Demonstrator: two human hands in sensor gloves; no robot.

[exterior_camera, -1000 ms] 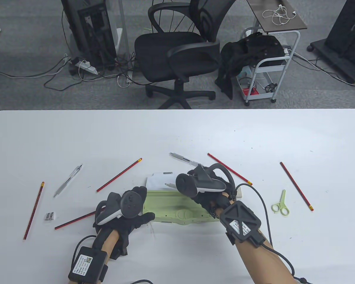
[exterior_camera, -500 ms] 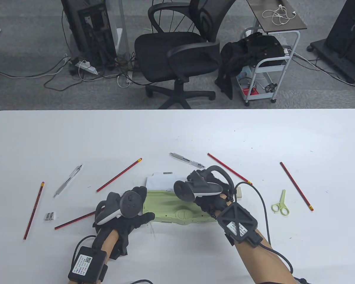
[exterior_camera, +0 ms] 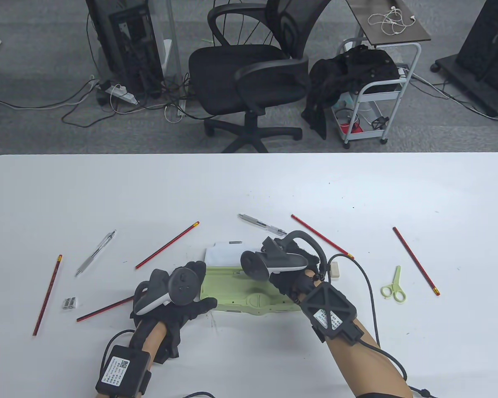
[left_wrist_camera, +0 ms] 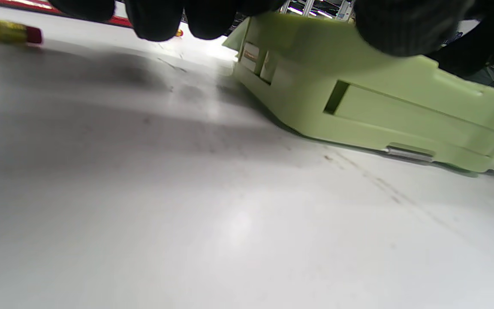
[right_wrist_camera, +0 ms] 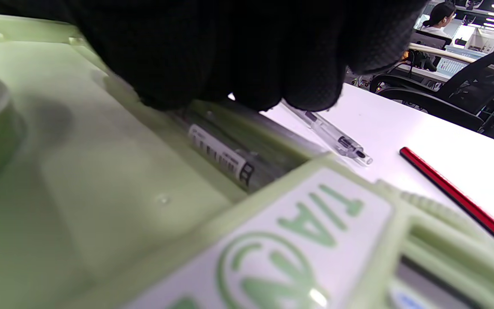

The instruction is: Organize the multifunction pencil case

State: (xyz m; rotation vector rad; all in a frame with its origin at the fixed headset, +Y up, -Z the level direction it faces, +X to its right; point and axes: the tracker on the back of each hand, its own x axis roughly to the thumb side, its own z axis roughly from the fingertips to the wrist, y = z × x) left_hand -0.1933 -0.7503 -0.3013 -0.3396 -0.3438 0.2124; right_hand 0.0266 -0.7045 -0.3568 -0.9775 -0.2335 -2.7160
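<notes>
The pale green pencil case (exterior_camera: 249, 296) lies flat near the table's front. My left hand (exterior_camera: 191, 296) grips its left end, thumb (left_wrist_camera: 401, 25) on top and fingertips (left_wrist_camera: 152, 19) hanging past the far corner. My right hand (exterior_camera: 280, 265) is bent over the case's far edge. In the right wrist view its fingertips (right_wrist_camera: 247, 90) hold the upper end of a pen with a barcode label (right_wrist_camera: 221, 159), which lies in the case's long slot (right_wrist_camera: 268, 163). In the table view the tracker hides that pen.
Loose on the table: a clear pen (exterior_camera: 261, 224), another pen (exterior_camera: 95, 253), several red pencils (exterior_camera: 167, 245) (exterior_camera: 321, 236) (exterior_camera: 416, 261) (exterior_camera: 47, 295), a sharpener (exterior_camera: 69, 303), an eraser (exterior_camera: 334, 269), green scissors (exterior_camera: 394, 286), and a white sheet (exterior_camera: 224, 253) behind the case.
My right hand has tipped down and slightly left, lowering the pen into the case; its tip no longer sticks out beside the tracker. The left hand has stayed put.
</notes>
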